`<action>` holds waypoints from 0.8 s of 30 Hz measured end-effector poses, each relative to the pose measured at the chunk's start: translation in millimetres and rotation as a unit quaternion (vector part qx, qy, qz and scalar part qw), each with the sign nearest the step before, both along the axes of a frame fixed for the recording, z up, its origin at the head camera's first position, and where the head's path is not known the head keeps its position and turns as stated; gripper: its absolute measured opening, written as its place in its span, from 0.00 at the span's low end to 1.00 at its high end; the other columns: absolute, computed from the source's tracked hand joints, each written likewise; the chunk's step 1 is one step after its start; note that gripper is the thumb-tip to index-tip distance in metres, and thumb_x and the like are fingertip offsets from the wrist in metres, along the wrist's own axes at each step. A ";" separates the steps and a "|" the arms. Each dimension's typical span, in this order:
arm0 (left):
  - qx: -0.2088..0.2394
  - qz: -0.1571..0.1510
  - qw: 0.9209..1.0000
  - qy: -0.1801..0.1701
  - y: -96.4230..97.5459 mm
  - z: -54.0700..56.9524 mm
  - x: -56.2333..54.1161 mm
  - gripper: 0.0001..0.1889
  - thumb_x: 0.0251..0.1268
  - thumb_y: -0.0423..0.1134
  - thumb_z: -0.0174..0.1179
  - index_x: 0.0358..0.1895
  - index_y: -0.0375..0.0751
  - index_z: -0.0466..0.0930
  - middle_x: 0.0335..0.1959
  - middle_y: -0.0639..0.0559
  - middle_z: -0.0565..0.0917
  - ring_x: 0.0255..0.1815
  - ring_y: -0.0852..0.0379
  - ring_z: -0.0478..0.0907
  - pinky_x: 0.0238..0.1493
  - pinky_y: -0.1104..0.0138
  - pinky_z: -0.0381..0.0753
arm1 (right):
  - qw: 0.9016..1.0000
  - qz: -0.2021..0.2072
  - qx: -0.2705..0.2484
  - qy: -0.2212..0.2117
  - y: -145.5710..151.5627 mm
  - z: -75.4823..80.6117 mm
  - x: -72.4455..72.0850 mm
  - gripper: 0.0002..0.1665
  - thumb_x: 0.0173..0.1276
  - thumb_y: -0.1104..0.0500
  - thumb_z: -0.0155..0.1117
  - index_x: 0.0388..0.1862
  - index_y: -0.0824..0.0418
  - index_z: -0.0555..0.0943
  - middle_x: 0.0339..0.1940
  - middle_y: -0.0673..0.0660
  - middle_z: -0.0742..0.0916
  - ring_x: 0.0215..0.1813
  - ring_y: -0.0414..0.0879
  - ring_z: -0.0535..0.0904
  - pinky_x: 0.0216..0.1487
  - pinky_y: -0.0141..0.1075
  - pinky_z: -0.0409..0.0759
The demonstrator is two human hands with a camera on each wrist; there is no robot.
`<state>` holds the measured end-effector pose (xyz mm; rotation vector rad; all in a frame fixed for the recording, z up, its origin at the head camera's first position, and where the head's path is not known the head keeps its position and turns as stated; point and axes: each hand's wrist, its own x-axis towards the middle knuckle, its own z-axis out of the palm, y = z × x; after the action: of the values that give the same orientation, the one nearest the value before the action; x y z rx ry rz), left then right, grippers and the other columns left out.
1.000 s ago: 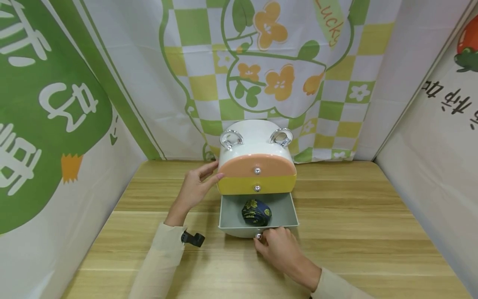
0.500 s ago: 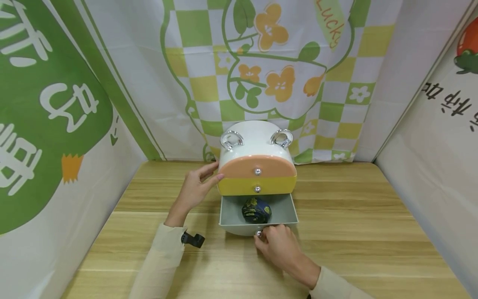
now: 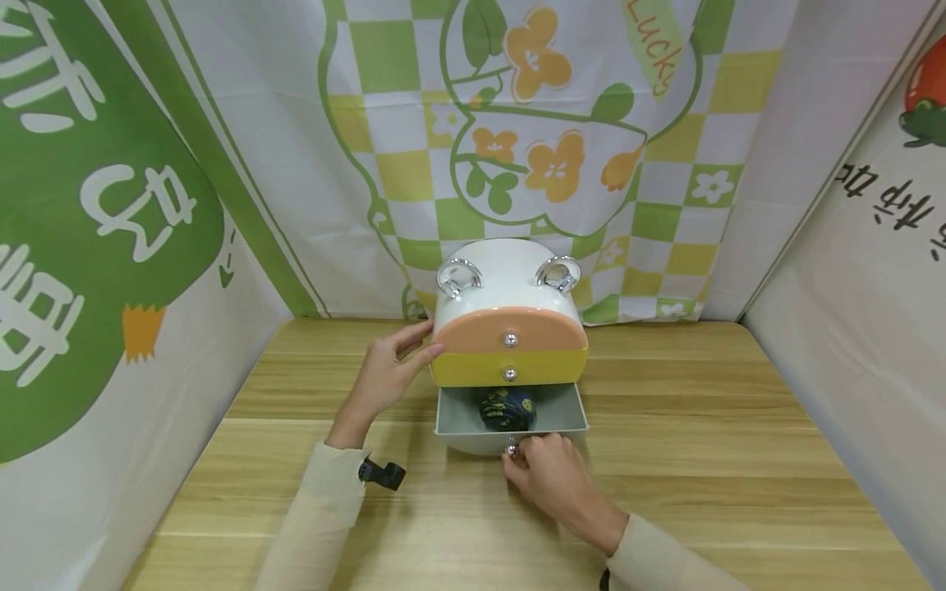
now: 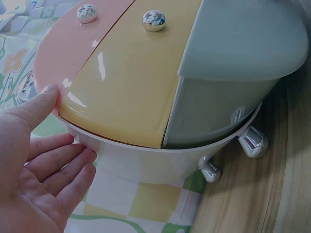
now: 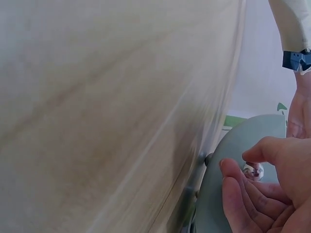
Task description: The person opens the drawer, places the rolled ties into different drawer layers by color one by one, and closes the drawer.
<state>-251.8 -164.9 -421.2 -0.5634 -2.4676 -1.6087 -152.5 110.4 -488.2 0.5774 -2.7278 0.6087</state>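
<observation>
A small white drawer box (image 3: 510, 275) stands at the back of the table, with an orange top drawer (image 3: 473, 328), a yellow middle drawer (image 3: 473, 367) and a grey-green bottom drawer (image 3: 461, 442). The bottom drawer is pulled part way out. In it lies a rolled dark blue bundle (image 3: 507, 410) with a yellow flower pattern. My right hand (image 3: 557, 480) pinches the round silver knob (image 5: 253, 171) of that drawer between thumb and curled fingers. With fairly straight fingers, my left hand (image 3: 384, 369) rests against the box's left side, thumb at the edge of the orange front (image 4: 68, 53).
Two silver ring handles (image 3: 458, 277) stick up from the box top. Silver feet (image 4: 253, 141) show beneath it in the left wrist view. Behind the wood-grain table (image 3: 702, 460) hangs a green and yellow checked cloth (image 3: 680, 164), with printed panels at both sides.
The bottom drawer has slid inward with the bundle in it, and my right hand has moved forward with the knob. My left hand has stayed in place.
</observation>
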 end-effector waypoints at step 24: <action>0.000 0.006 1.000 0.007 0.6 -0.2 0.2 0.29 0.76 0.46 0.66 0.75 0.39 0.75 0.74 0.40 0.77 0.74 0.37 0.76 0.75 0.48 0.78 | 1.000 -0.011 0.001 0.018 -5.3 -2.8 -37.0 0.20 0.66 0.55 0.74 0.14 0.50 0.81 0.13 0.41 0.79 0.19 0.36 0.71 0.23 0.36 0.82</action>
<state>-251.6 -164.4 -421.3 -0.5573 -2.4557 -1.5957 -189.5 105.1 -490.9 0.5530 -2.6978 0.5832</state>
